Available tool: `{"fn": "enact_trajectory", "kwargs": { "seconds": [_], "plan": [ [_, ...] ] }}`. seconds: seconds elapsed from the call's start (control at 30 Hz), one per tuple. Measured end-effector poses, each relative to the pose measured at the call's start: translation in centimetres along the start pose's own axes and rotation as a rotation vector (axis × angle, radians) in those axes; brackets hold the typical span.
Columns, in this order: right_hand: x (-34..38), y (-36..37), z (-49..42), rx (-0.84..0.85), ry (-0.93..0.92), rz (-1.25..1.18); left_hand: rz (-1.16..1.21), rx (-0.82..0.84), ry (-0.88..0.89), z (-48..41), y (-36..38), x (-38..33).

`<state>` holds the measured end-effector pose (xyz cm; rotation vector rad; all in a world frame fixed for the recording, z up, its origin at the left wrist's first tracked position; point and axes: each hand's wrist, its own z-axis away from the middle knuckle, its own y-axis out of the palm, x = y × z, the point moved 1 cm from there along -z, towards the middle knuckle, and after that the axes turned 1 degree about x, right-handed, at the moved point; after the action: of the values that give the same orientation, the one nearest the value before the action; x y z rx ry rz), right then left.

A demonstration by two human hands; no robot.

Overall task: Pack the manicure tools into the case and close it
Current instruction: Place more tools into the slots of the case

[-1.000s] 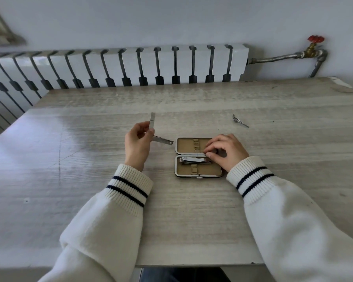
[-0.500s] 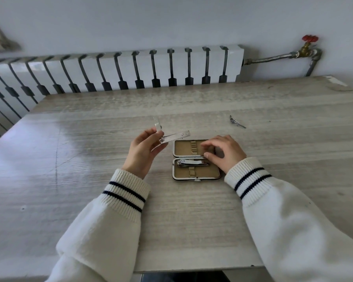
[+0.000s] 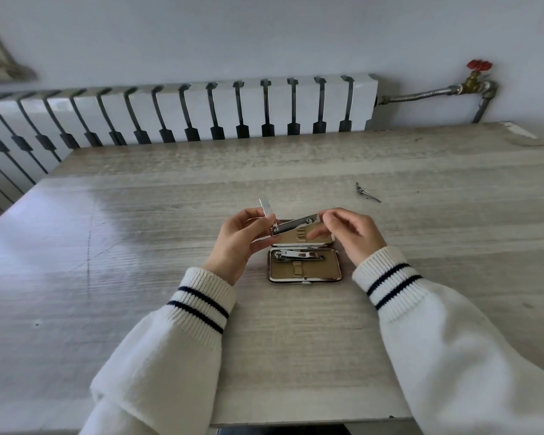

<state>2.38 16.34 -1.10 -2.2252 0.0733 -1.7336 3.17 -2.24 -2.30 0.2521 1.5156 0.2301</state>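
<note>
Currently at the folding step, judging by the raised lever. Large clipper (image 3: 296,224) held in the air just above the far half of the open case (image 3: 314,270), tilted, lever standing up at the left end. Left hand (image 3: 239,240) curled round the hinge end, thumb and fingers closed on the metal. Right hand (image 3: 354,235) pinching the opposite tip with bent fingers. Small clipper (image 3: 299,255) already seated across the near half of the case. Slim tool (image 3: 367,193) lying on the table (image 3: 139,246), well apart to the right rear, not yet packed. Next, probably: swing the lever flat, then slide the large clipper under the loops of the far half. Avoid snagging the elastic. Leave closing until after stowing the slim tool.
</note>
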Motion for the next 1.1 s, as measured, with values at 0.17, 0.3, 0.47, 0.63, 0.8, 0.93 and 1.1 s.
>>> {"fn": "enact_trajectory", "kwargs": {
  "seconds": [0.17, 0.3, 0.47, 0.63, 0.8, 0.93, 1.1],
  "plan": [
    [-0.31, 0.04, -0.05, 0.022, 0.010, -0.051, -0.028, -0.011, -0.013, 0.19, 0.14, -0.08],
    [-0.57, 0.02, -0.16, 0.033, 0.017, -0.085, -0.058, -0.006, -0.036, 0.31, 0.25, -0.16],
    [-0.56, -0.04, -0.15, 0.037, 0.036, -0.107, -0.113, 0.000, -0.047, 0.39, 0.18, -0.10],
    [-0.39, 0.05, -0.11, 0.029, 0.040, -0.113, -0.153, 0.011, -0.020, 0.40, 0.11, -0.05],
    [-0.29, 0.11, -0.06, 0.032, 0.024, -0.100, -0.227, 0.010, 0.024, 0.43, 0.21, -0.03],
    [-0.29, 0.28, -0.03, 0.028, 0.030, -0.121, -0.347, 0.000, 0.091, 0.37, 0.40, 0.04],
    [-0.49, 0.39, -0.19, 0.030, 0.049, -0.145, -0.437, -0.036, 0.197, 0.48, 0.81, -0.24]
  ]
}}
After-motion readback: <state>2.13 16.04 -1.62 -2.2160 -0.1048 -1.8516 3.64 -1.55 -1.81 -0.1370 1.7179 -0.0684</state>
